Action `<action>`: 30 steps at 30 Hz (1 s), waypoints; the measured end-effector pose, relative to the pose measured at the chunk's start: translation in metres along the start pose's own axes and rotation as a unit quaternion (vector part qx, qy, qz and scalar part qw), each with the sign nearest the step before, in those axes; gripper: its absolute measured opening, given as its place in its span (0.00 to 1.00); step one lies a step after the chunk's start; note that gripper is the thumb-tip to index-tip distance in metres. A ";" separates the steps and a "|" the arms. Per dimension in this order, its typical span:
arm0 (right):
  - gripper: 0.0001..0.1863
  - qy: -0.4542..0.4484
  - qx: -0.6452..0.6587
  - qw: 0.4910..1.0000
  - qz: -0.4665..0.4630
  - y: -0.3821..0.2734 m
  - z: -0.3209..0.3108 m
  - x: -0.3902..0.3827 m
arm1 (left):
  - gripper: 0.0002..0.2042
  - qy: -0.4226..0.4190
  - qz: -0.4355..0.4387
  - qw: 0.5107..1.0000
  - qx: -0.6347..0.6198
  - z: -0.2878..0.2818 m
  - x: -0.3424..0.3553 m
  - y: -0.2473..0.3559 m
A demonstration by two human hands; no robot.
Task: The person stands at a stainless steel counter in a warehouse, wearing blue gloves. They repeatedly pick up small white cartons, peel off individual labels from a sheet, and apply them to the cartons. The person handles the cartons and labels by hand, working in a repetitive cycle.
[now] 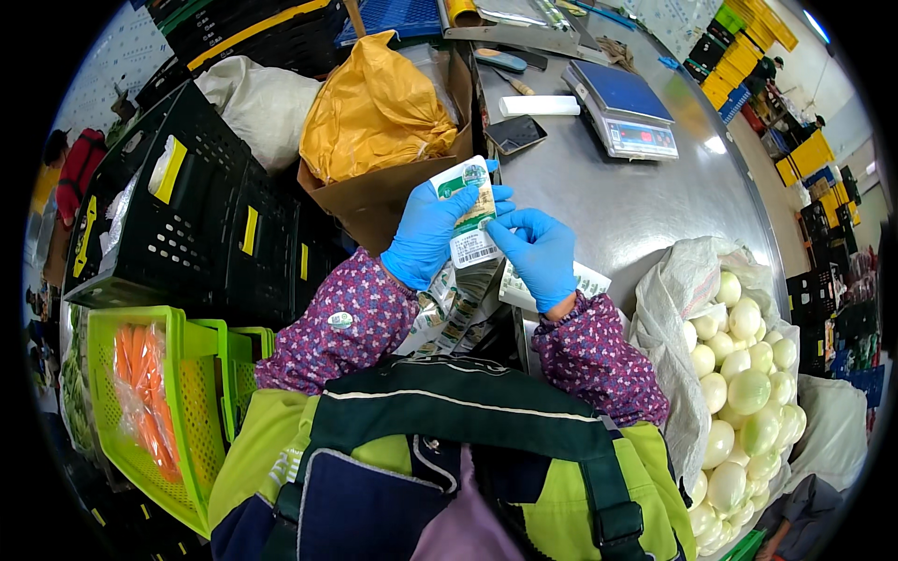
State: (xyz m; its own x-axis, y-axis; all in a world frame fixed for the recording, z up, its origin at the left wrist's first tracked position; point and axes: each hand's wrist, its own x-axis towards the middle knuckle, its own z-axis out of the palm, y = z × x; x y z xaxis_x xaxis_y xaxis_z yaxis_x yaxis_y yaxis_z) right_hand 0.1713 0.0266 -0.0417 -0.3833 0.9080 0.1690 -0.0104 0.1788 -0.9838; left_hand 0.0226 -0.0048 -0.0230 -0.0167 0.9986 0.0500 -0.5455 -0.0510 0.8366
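My left hand (423, 229), in a blue glove, grips a small flat packet (475, 201) with a white and green printed face and a barcode at its lower end. The fingers of my right hand (540, 252), also blue-gloved, are pinched at the packet's lower right edge, beside the barcode. Whether they hold the packet itself or a sticker on it is hard to tell. Below my hands lies a heap of similar printed packets or labels (454, 313), partly hidden by my sleeves. White printed pieces (589, 280) show under my right wrist.
A steel table (599, 201) carries a scale (631, 112), a phone (516, 136) and a white roll (540, 106). Peeled onions (748, 393) fill a sack at right. Black crates (201, 187), green baskets (173, 323) with bagged carrots (145, 397) and a yellow bag (374, 117) stand left.
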 end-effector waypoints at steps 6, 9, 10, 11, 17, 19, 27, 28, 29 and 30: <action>0.16 -0.008 -0.345 0.937 0.044 -0.005 -0.017 0.018 | 0.21 0.012 0.008 1.000 0.005 -0.001 -0.006 0.003; 0.19 -0.078 -0.186 0.978 0.054 -0.004 -0.020 0.020 | 0.22 -0.004 0.003 1.000 0.003 -0.003 -0.005 0.003; 0.20 -0.117 -0.079 0.988 0.056 -0.003 -0.020 0.017 | 0.22 -0.009 -0.003 1.000 0.009 -0.003 -0.004 0.003; 0.19 -0.144 0.016 0.986 0.078 0.000 -0.014 0.013 | 0.23 -0.009 -0.010 1.000 -0.008 -0.002 -0.003 0.006; 0.13 -0.248 -0.218 0.940 0.086 0.018 0.001 -0.015 | 0.24 -0.006 0.039 0.999 -0.029 -0.012 0.002 0.038; 0.12 -0.201 -0.211 0.954 0.069 0.010 -0.006 -0.012 | 0.23 -0.015 0.038 0.999 -0.030 -0.016 0.001 0.038; 0.10 -0.018 0.075 0.995 -0.062 -0.024 0.010 0.009 | 0.22 0.005 0.015 0.999 -0.034 -0.007 -0.005 0.019; 0.09 -0.013 0.071 0.995 -0.064 -0.024 0.012 0.010 | 0.22 0.010 0.013 1.000 -0.024 -0.007 -0.005 0.018; 0.09 -0.009 0.068 0.996 -0.065 -0.024 0.015 0.010 | 0.22 0.005 0.015 1.000 -0.027 -0.008 -0.004 0.016; 0.09 -0.005 0.064 0.996 -0.066 -0.024 0.016 0.010 | 0.22 0.006 0.017 0.999 -0.030 -0.007 -0.004 0.016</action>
State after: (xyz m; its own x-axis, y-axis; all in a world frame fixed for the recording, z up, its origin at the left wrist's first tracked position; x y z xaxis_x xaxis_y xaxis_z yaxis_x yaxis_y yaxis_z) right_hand 0.1527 0.0250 -0.0177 -0.3800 0.8755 0.2983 -0.1797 0.2465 -0.9523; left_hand 0.0077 -0.0098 -0.0137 -0.0463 0.9964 0.0708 -0.5942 -0.0844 0.7998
